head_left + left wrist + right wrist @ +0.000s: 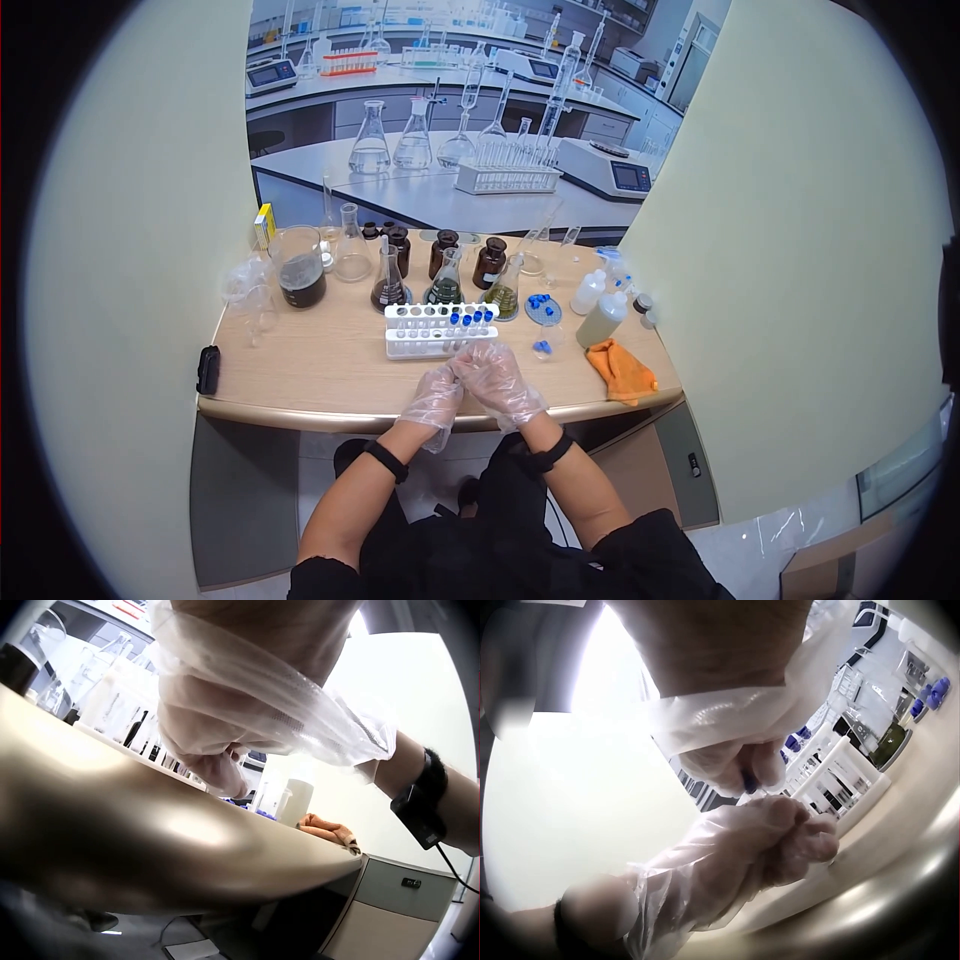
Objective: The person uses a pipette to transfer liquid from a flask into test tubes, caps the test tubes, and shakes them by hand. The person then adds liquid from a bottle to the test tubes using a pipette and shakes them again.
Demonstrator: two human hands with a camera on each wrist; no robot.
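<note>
My gloved right hand (492,380) pinches a dark blue stopper (748,782) between thumb and finger. Right below it, my gloved left hand (742,844) has its fingers curled round what looks like a clear test tube, mostly hidden by the fingers. Both hands meet in front of a white test tube rack (412,348), over the near part of the table. Several tubes with blue stoppers (466,320) stand at the rack's right end. Loose blue stoppers (541,347) lie to the right of the hands, and more blue stoppers (541,303) rest in a round dish.
Behind the rack stand conical flasks (444,290) with dark liquids and brown bottles (490,262). A large beaker (302,285) of dark liquid is at the left. Plastic bottles (603,322) and an orange cloth (622,372) sit at the right; a black object (208,370) lies at the left edge.
</note>
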